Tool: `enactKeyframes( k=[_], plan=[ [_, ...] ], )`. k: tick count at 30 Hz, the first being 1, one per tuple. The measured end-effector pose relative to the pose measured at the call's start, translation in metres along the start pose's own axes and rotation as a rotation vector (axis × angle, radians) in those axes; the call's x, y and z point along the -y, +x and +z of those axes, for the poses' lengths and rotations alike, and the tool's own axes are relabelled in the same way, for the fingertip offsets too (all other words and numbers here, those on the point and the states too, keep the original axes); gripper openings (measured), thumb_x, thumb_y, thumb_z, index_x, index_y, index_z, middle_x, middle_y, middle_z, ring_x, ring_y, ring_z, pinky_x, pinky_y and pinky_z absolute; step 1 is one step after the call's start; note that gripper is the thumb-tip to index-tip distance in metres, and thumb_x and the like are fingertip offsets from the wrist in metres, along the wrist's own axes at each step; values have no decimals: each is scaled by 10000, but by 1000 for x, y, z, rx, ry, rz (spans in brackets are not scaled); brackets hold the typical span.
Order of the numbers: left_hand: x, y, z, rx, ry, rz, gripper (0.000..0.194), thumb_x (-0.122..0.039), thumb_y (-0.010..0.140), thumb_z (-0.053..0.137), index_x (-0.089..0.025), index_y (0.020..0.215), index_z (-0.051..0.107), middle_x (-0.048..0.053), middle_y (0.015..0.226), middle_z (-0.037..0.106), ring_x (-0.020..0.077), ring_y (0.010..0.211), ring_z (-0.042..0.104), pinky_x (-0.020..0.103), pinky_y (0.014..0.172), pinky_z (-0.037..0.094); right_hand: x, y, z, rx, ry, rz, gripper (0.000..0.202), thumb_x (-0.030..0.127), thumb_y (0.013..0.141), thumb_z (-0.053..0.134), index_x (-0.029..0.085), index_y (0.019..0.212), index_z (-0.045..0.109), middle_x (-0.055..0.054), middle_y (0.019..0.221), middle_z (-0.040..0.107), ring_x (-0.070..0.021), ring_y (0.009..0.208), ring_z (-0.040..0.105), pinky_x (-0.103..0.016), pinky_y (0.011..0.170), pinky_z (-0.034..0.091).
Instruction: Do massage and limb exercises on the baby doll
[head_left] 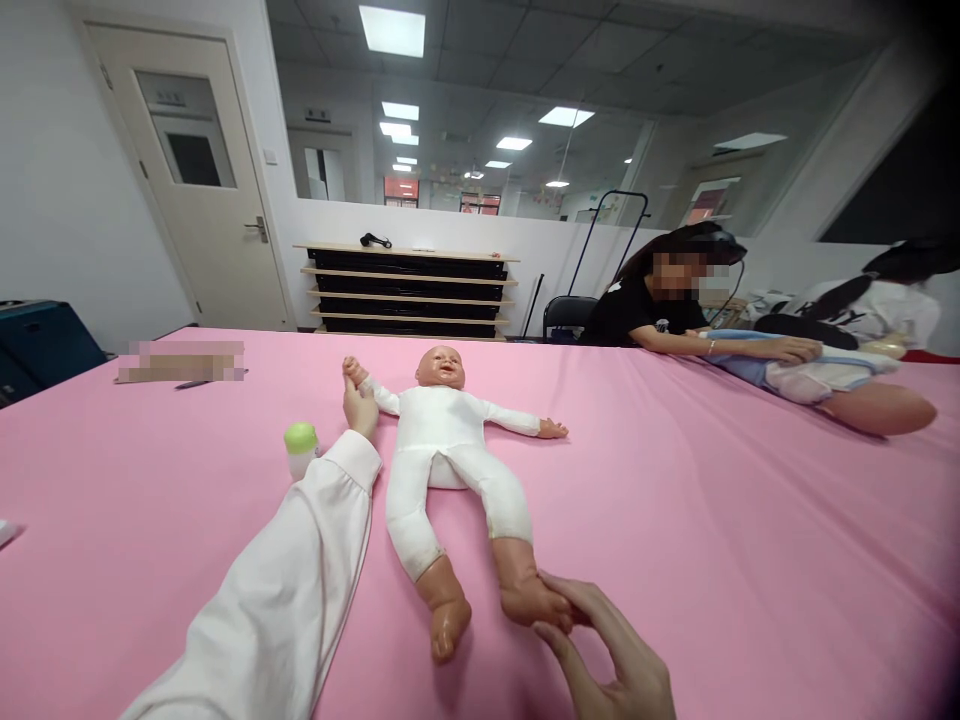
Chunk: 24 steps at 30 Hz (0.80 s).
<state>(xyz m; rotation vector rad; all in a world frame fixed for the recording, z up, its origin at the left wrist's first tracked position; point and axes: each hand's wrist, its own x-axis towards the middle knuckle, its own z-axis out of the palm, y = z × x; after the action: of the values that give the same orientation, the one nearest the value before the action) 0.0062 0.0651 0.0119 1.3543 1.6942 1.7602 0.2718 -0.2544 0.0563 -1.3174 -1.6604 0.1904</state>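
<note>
A baby doll [441,428] with a white cloth body lies on its back on the pink-covered table [645,560], head away from me and limbs spread. My left hand [361,408], at the end of a white sleeve, is closed around the doll's hand on the left side of the view. Down at the front, my right hand [607,645] grips the doll's foot on the right between thumb and fingers. Close to my left forearm stands a small white bottle with a green cap [301,450], partly hidden by the sleeve.
On the right, a person in black [637,310] leans over another doll [870,405] with blue and white cloth. Another person in white sits beyond. A blurred flat item [180,362] lies at the far left. Low shelves [409,290] stand against the back wall.
</note>
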Motion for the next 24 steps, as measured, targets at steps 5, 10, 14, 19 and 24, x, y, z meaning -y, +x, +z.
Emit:
enactKeyframes(
  k=[5, 10, 14, 19, 24],
  plan=[
    [-36, -17, 14, 273, 220, 413, 518, -138, 857, 400, -236, 1365, 395, 78, 1199, 550, 208, 1096, 496, 329, 941, 394, 7, 69, -1, 48, -5, -142, 133, 250, 826, 553, 192, 930, 612, -50, 819, 651, -167, 726, 613, -282, 633, 527],
    [-53, -39, 18, 455, 536, 622, 435, -171, 869, 411, -334, 1257, 524, 60, 1206, 548, 248, 1082, 457, 387, 893, 387, -28, 151, 48, 82, 9, -92, 135, 236, 782, 563, 156, 877, 614, -71, 871, 664, -170, 743, 616, -306, 657, 521],
    [-48, -36, 13, 416, 457, 561, 448, -178, 873, 399, -332, 1285, 486, 64, 1204, 542, 241, 1088, 468, 387, 911, 390, -39, 172, 71, 51, 40, -20, 228, 207, 744, 583, 134, 960, 599, -91, 936, 664, -191, 841, 619, -342, 746, 518],
    [-23, -16, 2, 66, 84, 57, 573, -157, 853, 425, -191, 1406, 280, 123, 1287, 485, 236, 1194, 458, 357, 982, 383, -9, 114, 30, 75, 105, -111, 156, 256, 819, 556, 176, 950, 585, -54, 917, 644, -157, 815, 617, -281, 718, 526],
    [3, -11, -12, -61, -45, -230, 536, -203, 882, 440, -52, 1362, 254, 187, 1254, 497, 264, 1183, 477, 350, 949, 407, 8, 29, -6, 105, -10, -133, 81, 236, 836, 558, 211, 911, 574, -5, 754, 613, -124, 680, 601, -210, 587, 511]
  ],
)
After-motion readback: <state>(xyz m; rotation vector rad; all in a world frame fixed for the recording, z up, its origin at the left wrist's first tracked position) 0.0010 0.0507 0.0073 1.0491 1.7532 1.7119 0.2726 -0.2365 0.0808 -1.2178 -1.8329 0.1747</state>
